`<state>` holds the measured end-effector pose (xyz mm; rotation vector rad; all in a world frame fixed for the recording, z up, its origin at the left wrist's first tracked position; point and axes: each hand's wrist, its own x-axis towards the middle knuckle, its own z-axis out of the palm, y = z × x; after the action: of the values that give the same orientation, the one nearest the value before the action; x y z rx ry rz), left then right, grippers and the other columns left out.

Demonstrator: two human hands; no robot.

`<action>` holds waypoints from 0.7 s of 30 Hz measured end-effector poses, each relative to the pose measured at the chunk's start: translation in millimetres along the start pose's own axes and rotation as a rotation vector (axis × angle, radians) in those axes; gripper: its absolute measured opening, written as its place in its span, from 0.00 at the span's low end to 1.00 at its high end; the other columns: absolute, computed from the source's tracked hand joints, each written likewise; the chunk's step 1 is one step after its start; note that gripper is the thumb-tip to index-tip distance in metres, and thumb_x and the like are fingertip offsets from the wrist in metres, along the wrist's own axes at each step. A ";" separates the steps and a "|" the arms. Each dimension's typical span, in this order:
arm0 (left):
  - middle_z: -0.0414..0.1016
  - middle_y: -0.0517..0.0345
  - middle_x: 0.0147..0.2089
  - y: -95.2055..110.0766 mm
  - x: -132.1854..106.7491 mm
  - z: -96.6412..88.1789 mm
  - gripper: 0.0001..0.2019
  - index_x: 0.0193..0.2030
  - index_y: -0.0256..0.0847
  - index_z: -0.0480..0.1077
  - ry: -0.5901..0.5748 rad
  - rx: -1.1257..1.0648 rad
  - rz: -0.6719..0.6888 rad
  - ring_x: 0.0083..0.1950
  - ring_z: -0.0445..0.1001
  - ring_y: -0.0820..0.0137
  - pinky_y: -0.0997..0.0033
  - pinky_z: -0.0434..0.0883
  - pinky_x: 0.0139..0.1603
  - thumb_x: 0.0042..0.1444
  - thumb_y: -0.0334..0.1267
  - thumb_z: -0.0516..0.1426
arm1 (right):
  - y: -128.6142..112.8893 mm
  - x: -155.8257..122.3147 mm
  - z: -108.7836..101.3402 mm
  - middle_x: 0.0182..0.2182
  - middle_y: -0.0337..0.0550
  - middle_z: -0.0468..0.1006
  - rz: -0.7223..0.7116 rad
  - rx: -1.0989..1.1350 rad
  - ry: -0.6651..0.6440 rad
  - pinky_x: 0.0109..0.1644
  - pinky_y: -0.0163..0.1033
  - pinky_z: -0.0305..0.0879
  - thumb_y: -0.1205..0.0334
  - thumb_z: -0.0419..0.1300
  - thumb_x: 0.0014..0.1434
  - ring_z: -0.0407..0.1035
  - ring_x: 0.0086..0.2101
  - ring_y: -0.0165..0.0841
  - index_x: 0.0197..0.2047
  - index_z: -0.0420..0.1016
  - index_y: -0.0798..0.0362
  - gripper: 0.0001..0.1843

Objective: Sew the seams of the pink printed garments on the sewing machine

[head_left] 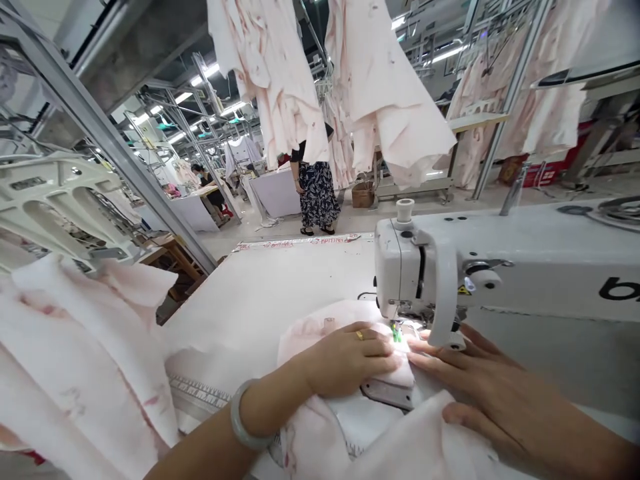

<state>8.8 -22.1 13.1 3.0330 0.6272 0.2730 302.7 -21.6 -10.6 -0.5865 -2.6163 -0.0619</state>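
A pale pink fabric piece lies under the needle area of a white sewing machine. My left hand, with a ring and a bangle on its wrist, rests flat on that fabric just left of the lit presser foot. To the right of the foot, my right hand lies with fingers stretched out, their tips on the work beside the foot. Part of its fingers is hidden behind the machine's white curved guard. More pink cloth falls in folds below both hands, near the right thumb.
Pink garment pieces hang from a clamp hanger at the left. Others hang overhead in front. A measuring tape runs along the white table. Beyond it stands a person in a patterned skirt.
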 end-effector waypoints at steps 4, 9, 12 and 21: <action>0.78 0.47 0.58 -5.4 3.3 7.2 0.18 0.60 0.34 0.71 0.042 0.007 -0.015 0.65 0.71 0.63 0.64 0.60 0.72 0.74 0.30 0.44 | 1.3 0.8 2.0 0.50 0.40 0.84 0.087 0.001 0.021 0.71 0.60 0.56 0.46 0.61 0.68 0.78 0.49 0.45 0.67 0.70 0.41 0.27; 0.77 0.47 0.61 -11.0 2.0 11.4 0.18 0.61 0.38 0.70 0.047 0.007 -0.061 0.66 0.71 0.63 0.61 0.61 0.72 0.72 0.27 0.47 | 0.6 6.6 -0.6 0.36 0.41 0.84 0.192 0.024 0.016 0.67 0.65 0.59 0.44 0.59 0.68 0.79 0.42 0.48 0.56 0.79 0.41 0.19; 0.75 0.47 0.63 -9.6 0.7 7.8 0.19 0.62 0.38 0.69 0.056 -0.008 -0.069 0.69 0.68 0.64 0.62 0.61 0.72 0.69 0.25 0.48 | -4.6 11.3 -4.9 0.36 0.40 0.84 0.171 0.076 -0.033 0.58 0.58 0.70 0.48 0.57 0.70 0.79 0.37 0.44 0.54 0.79 0.41 0.15; 0.78 0.48 0.47 0.8 2.7 2.5 0.15 0.50 0.38 0.74 0.064 -0.066 -0.117 0.50 0.74 0.61 0.60 0.68 0.58 0.69 0.48 0.57 | -10.3 5.3 0.1 0.53 0.42 0.81 0.177 0.173 -0.088 0.62 0.58 0.67 0.50 0.57 0.70 0.78 0.49 0.44 0.64 0.73 0.36 0.20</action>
<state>12.0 -21.8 11.1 2.9216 0.7809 0.3794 294.1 -28.8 -7.8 -0.7700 -2.6065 0.2488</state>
